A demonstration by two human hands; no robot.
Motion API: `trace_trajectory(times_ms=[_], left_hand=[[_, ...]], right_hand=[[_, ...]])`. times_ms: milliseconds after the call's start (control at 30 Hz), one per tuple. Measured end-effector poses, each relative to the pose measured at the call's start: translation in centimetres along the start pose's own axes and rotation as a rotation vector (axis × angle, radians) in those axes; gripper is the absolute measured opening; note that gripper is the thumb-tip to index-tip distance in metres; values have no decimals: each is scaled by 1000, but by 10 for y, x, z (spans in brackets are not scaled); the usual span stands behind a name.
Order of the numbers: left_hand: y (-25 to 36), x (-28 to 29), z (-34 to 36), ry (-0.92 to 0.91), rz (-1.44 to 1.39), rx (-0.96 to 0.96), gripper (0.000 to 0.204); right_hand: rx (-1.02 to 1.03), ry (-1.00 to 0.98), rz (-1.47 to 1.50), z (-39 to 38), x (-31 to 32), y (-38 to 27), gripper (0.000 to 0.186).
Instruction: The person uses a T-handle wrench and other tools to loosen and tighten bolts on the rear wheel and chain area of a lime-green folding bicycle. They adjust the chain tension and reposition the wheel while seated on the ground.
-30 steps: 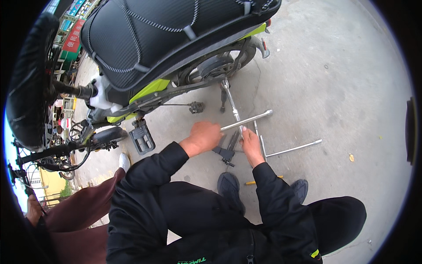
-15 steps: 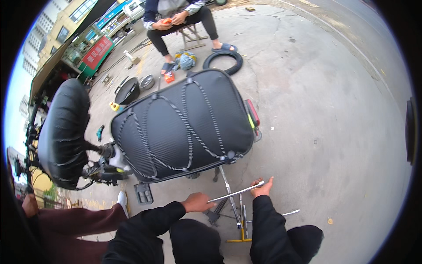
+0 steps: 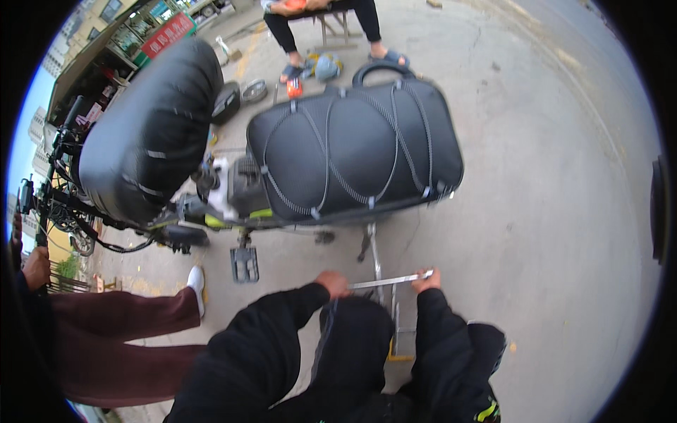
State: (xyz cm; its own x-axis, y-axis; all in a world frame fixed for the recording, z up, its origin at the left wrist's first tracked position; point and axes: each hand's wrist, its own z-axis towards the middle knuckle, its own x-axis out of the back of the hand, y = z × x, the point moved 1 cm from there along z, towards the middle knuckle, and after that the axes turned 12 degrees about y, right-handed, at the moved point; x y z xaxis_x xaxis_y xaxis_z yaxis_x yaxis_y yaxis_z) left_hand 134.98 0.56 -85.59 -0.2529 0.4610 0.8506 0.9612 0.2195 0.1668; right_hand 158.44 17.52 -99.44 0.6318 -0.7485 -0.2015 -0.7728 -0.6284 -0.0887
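Observation:
A long silver wrench [image 3: 388, 281] runs almost level between my two hands, above my knees. Its left end is in my left hand [image 3: 333, 283], which is closed around it. My right hand [image 3: 427, 280] grips the other end, with the tip showing past the fingers. Just beyond is a bicycle with a large black bag [image 3: 352, 151] on its rear rack, laced with striped elastic cord. A silver metal bar [image 3: 376, 254] reaches down from under the bag toward a yellow metal piece [image 3: 400, 356] near my right knee.
The bicycle's padded black seat [image 3: 151, 130] and pedal [image 3: 244, 265] are to the left. Beside them stands a person in maroon trousers [image 3: 127, 314], one hand on the handlebar. Across the bag, another person sits on a stool [image 3: 335, 32], near a black tyre [image 3: 381, 69] and a dark pan [image 3: 227, 103].
The view has shifted, and the bicycle and bag appear farther right and higher. My right hand's fingers, earlier partly spread at the wrench's end, now wrap it. The wrench lies more level.

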Motion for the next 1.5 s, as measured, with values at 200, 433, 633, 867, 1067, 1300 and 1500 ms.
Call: trace_trajectory(times_ms=[200, 433, 633, 867, 1067, 1300, 1500], left_hand=[[-2, -7, -3, 126, 8, -150, 42], [-1, -5, -5, 87, 13, -117, 41], [-3, -5, 4, -47, -51, -112, 48], [-1, -1, -1, -1, -90, -135, 45], [-11, -19, 7, 35, -80, -147, 38], [-32, -72, 17, 256, -99, -273, 27], [-31, -90, 32, 530, -197, -272, 21]], right_hand=[[-52, -77, -12, -7, 5, -4, 29], [-72, 16, 11, -9, 2, -2, 26], [-61, -15, -26, -9, 2, -1, 25], [39, 70, -53, -11, 0, -4, 28], [64, 91, -56, -13, -1, -4, 31], [281, 16, -97, -77, 1, -6, 27], [346, -66, -161, -144, 3, 13, 25]])
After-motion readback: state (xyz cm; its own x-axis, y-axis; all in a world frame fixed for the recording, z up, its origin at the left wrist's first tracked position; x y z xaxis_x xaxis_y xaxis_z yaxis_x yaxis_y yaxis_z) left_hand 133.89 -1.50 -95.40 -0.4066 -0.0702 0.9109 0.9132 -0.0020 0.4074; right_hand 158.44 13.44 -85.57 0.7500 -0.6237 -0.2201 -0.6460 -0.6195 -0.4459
